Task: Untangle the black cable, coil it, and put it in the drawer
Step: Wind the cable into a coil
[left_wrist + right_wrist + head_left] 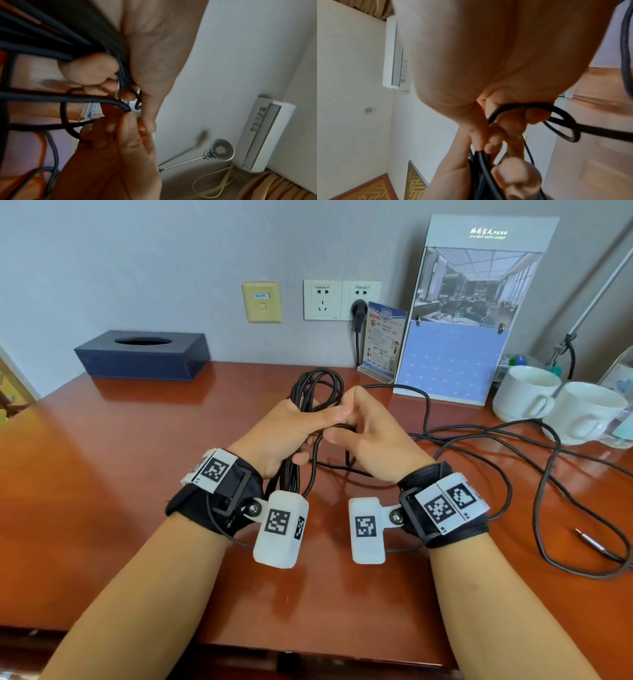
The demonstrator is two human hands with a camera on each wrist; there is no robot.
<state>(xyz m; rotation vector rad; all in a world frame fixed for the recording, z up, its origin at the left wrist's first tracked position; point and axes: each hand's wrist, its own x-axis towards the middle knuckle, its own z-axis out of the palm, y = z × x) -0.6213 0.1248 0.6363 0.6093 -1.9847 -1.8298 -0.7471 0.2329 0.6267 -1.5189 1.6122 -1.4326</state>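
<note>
My left hand [291,429] grips a bundle of black cable [320,385] loops above the middle of the wooden desk [102,474]; the coil rises over the thumb and hangs down past the wrist. My right hand [363,433] meets it, its fingers pinching a strand of the same cable [559,115] against the bundle. In the left wrist view the curled fingers [89,70] close round several strands of the cable [51,54]. The loose remainder [513,446] snakes over the desk to the right and ends in a silver plug [591,541]. No drawer shows.
Two white cups [524,393] [589,412] stand at the right, loose cable running beside them. A calendar stand [455,361] and a small leaflet holder [382,344] are behind my hands. A dark tissue box [142,354] sits back left. A plug [359,311] occupies a wall socket.
</note>
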